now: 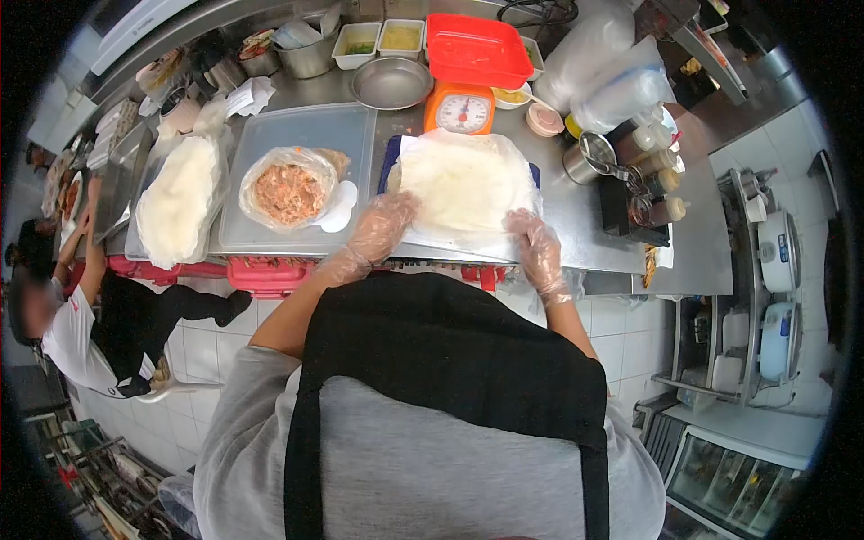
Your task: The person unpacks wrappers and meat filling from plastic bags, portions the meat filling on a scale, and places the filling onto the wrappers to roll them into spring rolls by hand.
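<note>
A thin, pale wrapper sheet (468,184) lies spread over a dark blue board (390,162), most of which it hides. At the sheet's near left edge, my left hand (382,227), in a clear plastic glove, has its fingers closed on the rim. My right hand (538,245), gloved the same way, pinches the near right edge. To the left, a plastic bag of orange-pink minced filling (290,191) rests on a translucent lid (238,229). Beside that filling lies a flat white scraper (339,209). Farther left sits a stack of white wrapper sheets (178,202).
Behind the board stands an orange dial scale (460,108) with a red tray (479,52) on top. A metal bowl (391,83) is beside it. Sauce bottles (661,183) and a metal cup (589,157) are at right. A co-worker (99,315) sits at far left.
</note>
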`<state>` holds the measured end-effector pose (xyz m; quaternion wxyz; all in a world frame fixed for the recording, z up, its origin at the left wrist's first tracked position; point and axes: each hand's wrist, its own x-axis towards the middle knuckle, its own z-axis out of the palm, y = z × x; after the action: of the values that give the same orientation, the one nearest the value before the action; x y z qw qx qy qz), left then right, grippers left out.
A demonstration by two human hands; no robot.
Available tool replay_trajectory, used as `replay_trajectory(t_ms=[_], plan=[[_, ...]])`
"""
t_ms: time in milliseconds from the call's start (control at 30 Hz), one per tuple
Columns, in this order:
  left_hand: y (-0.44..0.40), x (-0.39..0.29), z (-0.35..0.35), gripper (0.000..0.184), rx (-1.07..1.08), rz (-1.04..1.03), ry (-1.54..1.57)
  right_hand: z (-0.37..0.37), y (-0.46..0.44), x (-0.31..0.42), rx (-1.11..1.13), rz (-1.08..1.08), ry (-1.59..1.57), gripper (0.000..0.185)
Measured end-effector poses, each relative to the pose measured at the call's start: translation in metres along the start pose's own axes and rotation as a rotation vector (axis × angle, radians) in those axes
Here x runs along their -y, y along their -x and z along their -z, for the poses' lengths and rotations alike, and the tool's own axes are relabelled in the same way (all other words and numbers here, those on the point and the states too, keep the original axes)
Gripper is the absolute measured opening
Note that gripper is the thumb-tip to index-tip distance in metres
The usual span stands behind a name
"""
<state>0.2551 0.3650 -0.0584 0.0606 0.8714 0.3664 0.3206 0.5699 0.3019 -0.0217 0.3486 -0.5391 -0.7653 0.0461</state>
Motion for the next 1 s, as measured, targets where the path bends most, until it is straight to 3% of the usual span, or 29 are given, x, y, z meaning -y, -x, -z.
replay_trajectory(t_ms=[67, 167, 267, 300, 367, 433, 533, 633, 833, 933, 967, 1000], plan=[[-0.004, -0.008, 0.011, 0.021, -0.037, -0.033, -0.028, 0.017, -0.005, 0.009, 0.118, -0.183, -0.084, 0.020], [-0.024, -0.025, 0.049, 0.026, 0.414, 0.185, -0.013, 0.051, -0.026, 0.034, 0.499, -0.329, -0.024, 0.027], [-0.029, -0.037, 0.076, 0.030, 0.443, 0.134, -0.017, 0.063, -0.026, 0.004, 0.480, -0.164, -0.244, 0.033], [-0.029, -0.033, 0.073, 0.033, 0.387, 0.158, 0.002, 0.056, -0.034, -0.008, 0.412, -0.443, -0.428, 0.035], [-0.029, -0.016, 0.059, 0.039, 0.273, 0.214, 0.033, 0.047, -0.068, -0.024, 0.228, -0.469, -0.343, 0.039], [-0.020, -0.001, 0.033, 0.043, 0.156, 0.132, -0.046, 0.018, -0.103, -0.052, 0.104, -0.462, -0.193, 0.035], [-0.018, 0.007, 0.027, 0.049, 0.163, 0.118, -0.037, -0.002, -0.147, -0.042, 0.453, -0.557, 0.254, 0.036], [-0.014, 0.007, 0.025, 0.048, 0.191, 0.160, -0.029, -0.032, -0.150, -0.054, 0.279, -0.534, 0.231, 0.033], [-0.011, 0.000, 0.035, 0.048, 0.109, 0.153, -0.014, -0.035, -0.125, -0.067, -0.152, -0.233, 0.454, 0.030], [-0.005, -0.015, 0.063, 0.046, -0.067, 0.059, 0.025, -0.033, -0.138, -0.025, -0.287, 0.000, 0.129, 0.031], [-0.002, -0.024, 0.088, 0.046, -0.033, 0.188, 0.017, -0.034, -0.144, -0.005, -0.177, -0.009, 0.091, 0.025], [0.013, -0.015, 0.094, 0.047, -0.200, 0.276, -0.074, -0.047, -0.150, 0.007, -0.062, -0.004, -0.008, 0.028]])
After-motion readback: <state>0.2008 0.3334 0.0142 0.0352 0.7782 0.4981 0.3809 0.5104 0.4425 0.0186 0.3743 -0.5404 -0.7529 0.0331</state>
